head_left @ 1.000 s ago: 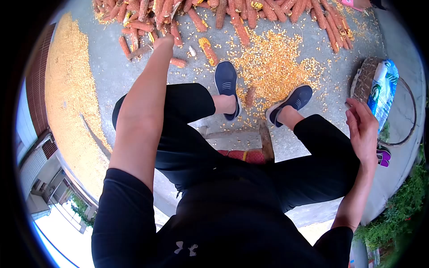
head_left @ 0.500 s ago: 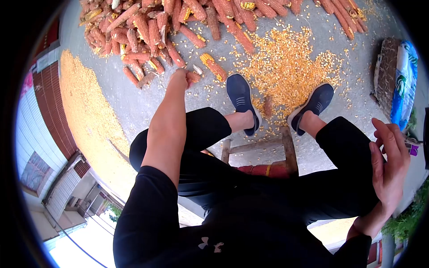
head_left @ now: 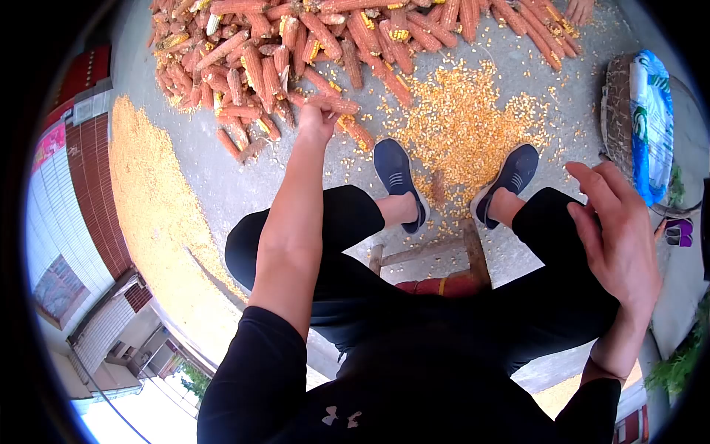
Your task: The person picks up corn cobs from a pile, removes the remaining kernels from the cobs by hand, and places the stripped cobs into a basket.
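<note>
My left hand [head_left: 316, 123] is closed around a reddish corn cob [head_left: 340, 105] at the near edge of the cob pile. The fingertips are partly hidden behind the hand. Just below that cob lies another cob with yellow kernels [head_left: 356, 133] on the concrete. Over my right knee, my right hand [head_left: 614, 229] hangs in the air, fingers apart and holding nothing. Loose yellow kernels [head_left: 473, 118] lie spread in front of and between my shoes.
A large heap of cobs [head_left: 251, 66] spans the far side. Another person's hand [head_left: 579, 10] shows at the top right. A blue and white sack [head_left: 652, 126] stands right. Grain [head_left: 148, 185] covers the ground left. A wooden stool [head_left: 477, 255] is under me.
My left hand has come up off the ground with the cob and shifted slightly right. My right hand has moved left and inward. The view has tilted a little.
</note>
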Demonstrator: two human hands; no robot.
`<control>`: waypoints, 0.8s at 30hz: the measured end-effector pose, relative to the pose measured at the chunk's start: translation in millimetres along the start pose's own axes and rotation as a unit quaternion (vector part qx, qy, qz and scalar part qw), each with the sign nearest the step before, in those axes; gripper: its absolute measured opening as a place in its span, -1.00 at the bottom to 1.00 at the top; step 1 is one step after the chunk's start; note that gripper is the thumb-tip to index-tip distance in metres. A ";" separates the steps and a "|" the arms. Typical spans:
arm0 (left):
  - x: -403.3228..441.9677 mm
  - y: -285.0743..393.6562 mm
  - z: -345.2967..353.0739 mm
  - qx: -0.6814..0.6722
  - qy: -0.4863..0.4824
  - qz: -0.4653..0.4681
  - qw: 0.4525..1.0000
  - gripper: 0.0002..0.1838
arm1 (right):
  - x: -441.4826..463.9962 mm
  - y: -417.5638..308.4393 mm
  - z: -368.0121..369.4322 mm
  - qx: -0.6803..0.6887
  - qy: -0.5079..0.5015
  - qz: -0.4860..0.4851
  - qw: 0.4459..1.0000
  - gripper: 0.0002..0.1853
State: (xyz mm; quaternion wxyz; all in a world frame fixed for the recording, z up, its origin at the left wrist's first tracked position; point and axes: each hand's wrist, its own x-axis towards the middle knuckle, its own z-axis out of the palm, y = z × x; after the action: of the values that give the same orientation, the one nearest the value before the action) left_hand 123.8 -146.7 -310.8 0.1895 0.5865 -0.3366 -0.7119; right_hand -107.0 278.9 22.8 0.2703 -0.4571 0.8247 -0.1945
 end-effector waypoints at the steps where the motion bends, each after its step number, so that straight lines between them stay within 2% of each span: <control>1: -13.4 9.7 12.6 -0.037 -0.055 0.001 0.998 -0.63 | -0.5 -2.3 0.1 0.000 0.011 -0.016 1.000 -0.61; 3: -45.6 28.4 40.7 -0.111 -0.170 0.003 0.979 -0.54 | -0.2 -8.9 2.9 -0.012 0.032 -0.032 0.999 -0.61; 6: -106.3 57.0 83.8 -0.137 -0.351 0.042 0.925 -0.52 | 4.1 -16.3 8.3 0.012 0.046 -0.073 0.996 -0.57; 8: -152.4 77.6 112.1 -0.108 -0.453 0.066 0.883 -0.54 | 10.6 -20.9 8.1 0.026 0.049 -0.081 0.995 -0.54; 10: -201.7 101.2 135.9 -0.060 -0.555 0.079 0.826 -0.56 | 23.0 -26.7 5.3 0.110 0.068 -0.085 0.988 -0.49; 13: -261.6 121.9 157.9 -0.040 -0.627 0.098 0.772 -0.57 | 36.7 -46.3 2.0 0.124 0.118 -0.130 0.977 -0.46; 17: -300.5 137.9 159.7 -0.022 -0.641 0.096 0.761 -0.60 | 48.4 -68.2 -2.2 0.122 0.144 -0.202 0.961 -0.51; 19: -311.7 145.3 159.4 -0.060 -0.589 0.094 0.800 -0.62 | 54.0 -67.0 0.3 0.124 0.161 -0.210 0.956 -0.54; 21: -317.7 145.6 157.7 -0.115 -0.529 0.068 0.838 -0.63 | 52.0 -63.7 5.1 0.059 0.189 -0.197 0.960 -0.58; 22: -327.2 144.0 163.8 -0.142 -0.473 0.084 0.866 -0.73 | 50.3 -62.8 8.4 0.026 0.200 -0.189 0.961 -0.59; 24: -313.5 129.7 170.0 -0.157 -0.429 0.082 0.886 -0.82 | 47.8 -66.8 16.2 0.012 0.212 -0.180 0.960 -0.62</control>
State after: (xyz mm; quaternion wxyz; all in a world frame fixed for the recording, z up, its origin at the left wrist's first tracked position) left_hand 19.2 14.4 16.5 0.1736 0.1568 -0.3161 -0.9194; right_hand -74.3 202.7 35.3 0.0551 -0.5432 0.7648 -0.3419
